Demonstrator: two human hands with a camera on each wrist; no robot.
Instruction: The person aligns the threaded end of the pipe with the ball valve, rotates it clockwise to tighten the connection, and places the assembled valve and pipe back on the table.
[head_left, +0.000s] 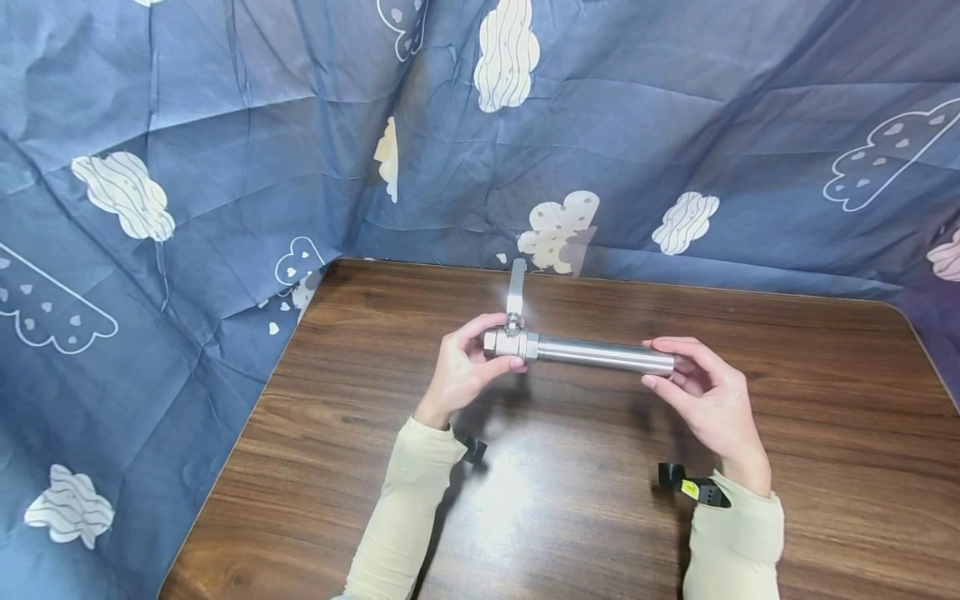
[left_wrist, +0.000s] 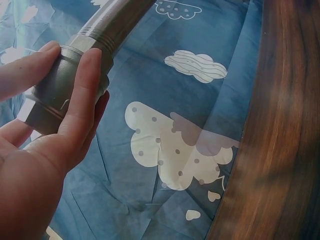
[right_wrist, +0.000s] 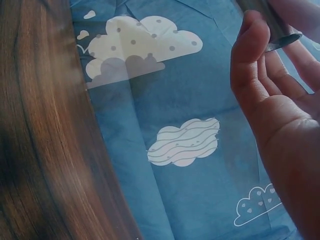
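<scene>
A silver ball valve (head_left: 507,343) joins end to end with a straight metal pipe (head_left: 600,353), and both are held up above the table. The valve's flat lever handle (head_left: 517,283) points away toward the curtain. My left hand (head_left: 468,367) grips the valve body, thumb on the near side and fingers on the far side. In the left wrist view, threads (left_wrist: 97,40) show where the pipe meets the valve's hex end. My right hand (head_left: 708,392) pinches the pipe's free right end between thumb and fingers. That pipe end (right_wrist: 287,40) looks hollow in the right wrist view.
Beneath both hands lies a brown wood-grain table (head_left: 570,500) with a bright glare spot. A blue curtain (head_left: 637,150) with cloud prints hangs along its back and left edges. Each wrist carries a small black camera (head_left: 705,490).
</scene>
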